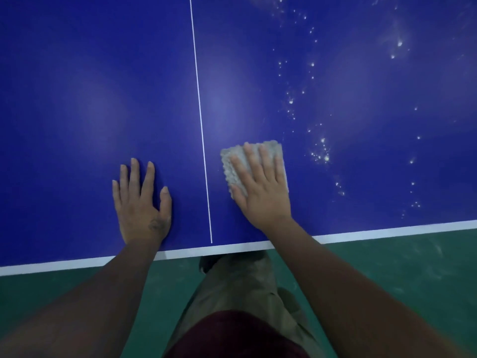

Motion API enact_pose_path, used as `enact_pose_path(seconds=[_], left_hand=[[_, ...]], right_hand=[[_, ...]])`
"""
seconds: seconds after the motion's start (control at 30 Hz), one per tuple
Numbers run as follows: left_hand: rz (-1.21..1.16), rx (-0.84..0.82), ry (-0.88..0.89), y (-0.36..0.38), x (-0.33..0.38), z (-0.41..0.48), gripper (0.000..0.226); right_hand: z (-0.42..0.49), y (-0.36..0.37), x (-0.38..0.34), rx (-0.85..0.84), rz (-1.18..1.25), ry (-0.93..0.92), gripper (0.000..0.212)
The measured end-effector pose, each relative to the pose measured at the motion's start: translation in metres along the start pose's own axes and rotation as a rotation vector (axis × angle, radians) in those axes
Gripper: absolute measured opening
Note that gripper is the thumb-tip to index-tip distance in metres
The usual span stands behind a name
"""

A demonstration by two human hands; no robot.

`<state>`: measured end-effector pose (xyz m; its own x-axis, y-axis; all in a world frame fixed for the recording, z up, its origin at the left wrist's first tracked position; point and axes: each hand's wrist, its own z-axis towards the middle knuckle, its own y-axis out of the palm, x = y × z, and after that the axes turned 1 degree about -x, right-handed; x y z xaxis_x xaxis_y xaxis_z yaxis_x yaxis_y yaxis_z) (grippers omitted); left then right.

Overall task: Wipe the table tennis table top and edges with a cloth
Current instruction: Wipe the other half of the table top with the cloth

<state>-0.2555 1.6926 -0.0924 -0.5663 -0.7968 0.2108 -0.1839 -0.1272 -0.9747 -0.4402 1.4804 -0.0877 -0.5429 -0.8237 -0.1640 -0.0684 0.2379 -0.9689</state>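
— What's closest?
— A maroon shirt [232,337], with bare forearms over the table [77,99].
— And the cloth [229,174]?
— It's just right of the centre line [201,125], near the white edge [77,264]. The right hand [260,192] presses it with straight fingers. It's nearly square, so I can't tell its long axis. The left hand [142,202] lies flat, holding nothing.

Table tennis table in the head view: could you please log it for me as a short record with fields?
surface: blue table top, white centre line, white edge stripe
left hand: flat on the bare top, left of the line
right hand: straight fingers pressing the grey cloth flat, right of the line
dirt: white specks right of the cloth
floor: green
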Motion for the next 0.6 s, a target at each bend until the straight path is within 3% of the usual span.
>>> enact_pose_path(seconds=[0.17,0.37,0.47,0.6], left_hand=[[0.011,0.014,0.003,0.000,0.001,0.000,0.063],[-0.004,0.025,0.001,0.001,0.003,0.000,0.063],[0.006,0.020,0.002,0.001,0.005,0.000,0.063],[0.001,0.019,0.005,0.001,0.004,0.000,0.063]], right_hand=[[0.033,-0.007,0.052,0.038,-0.035,-0.075,0.065],[0.026,-0.027,0.139,0.042,-0.031,0.174,0.066],[0.029,-0.029,0.115,0.025,-0.053,0.172,0.066],[0.061,-0.022,0.047,0.043,-0.072,-0.081,0.064]])
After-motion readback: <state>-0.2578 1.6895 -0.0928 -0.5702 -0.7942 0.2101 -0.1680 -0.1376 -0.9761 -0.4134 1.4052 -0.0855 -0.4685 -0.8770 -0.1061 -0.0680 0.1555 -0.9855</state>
